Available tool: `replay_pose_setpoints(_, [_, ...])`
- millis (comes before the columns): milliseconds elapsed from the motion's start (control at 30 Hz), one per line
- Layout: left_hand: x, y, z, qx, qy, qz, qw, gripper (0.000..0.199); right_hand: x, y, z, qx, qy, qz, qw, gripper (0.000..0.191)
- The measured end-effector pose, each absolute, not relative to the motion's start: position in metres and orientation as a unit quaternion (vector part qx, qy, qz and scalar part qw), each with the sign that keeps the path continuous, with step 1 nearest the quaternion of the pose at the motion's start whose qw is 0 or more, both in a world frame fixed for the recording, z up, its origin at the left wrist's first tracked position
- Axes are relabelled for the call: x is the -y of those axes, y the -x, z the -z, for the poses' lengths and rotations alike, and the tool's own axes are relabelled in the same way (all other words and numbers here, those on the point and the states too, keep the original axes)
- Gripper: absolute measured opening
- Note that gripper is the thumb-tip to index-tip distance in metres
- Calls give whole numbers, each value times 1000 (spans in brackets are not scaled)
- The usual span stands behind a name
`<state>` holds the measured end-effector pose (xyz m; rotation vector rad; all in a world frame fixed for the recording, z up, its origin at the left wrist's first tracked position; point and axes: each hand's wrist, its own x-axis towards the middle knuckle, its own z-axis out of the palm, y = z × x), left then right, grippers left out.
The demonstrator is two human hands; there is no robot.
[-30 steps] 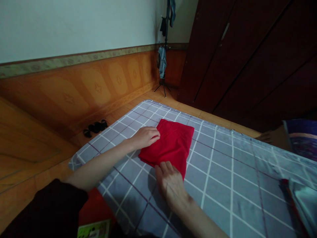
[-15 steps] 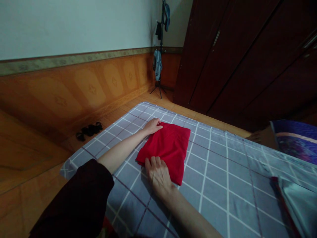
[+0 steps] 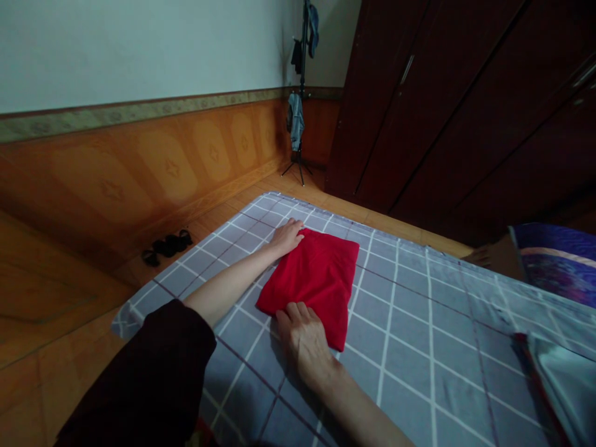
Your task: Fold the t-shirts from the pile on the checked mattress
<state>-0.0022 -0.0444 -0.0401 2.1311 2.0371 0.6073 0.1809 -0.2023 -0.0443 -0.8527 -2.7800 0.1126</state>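
Two open hands press flat, pinching nothing, on a folded red cloth (image 3: 310,282) lying lengthwise far-to-near on a grey checked mat (image 3: 419,354), the left hand (image 3: 287,238) at its far corner, the right hand (image 3: 303,335) nearer.

- No words, numbers, labels or brands can be read anywhere.
- The red cloth (image 3: 310,279) shows no lettering.
- The checked mat (image 3: 410,366) beneath it shows only lines.

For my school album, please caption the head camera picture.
Left hand and right hand touch a folded red cloth on a grey checked mat.
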Motion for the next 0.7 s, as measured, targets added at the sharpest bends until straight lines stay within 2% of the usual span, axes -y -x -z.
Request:
replay_pose_setpoints(133, [108,0,23,-617,-757,-198,84,11,201,-225,47,925,343,-24,161,12])
replay_pose_setpoints(333, [203,-3,20,-518,-830,-135,157,7,193,-256,48,916,363,-22,167,13])
replay_pose_setpoints(433, [220,-4,23,-523,-832,-113,147,11,190,-254,49,919,357,-16,168,16])
replay_pose_setpoints(567, [222,-4,26,-533,-826,-115,142,2,188,-251,50,920,354,-19,166,17])
replay_pose_setpoints(700, [218,-1,29,-536,-819,-130,160,8,185,-252,50,924,355,-11,139,19])
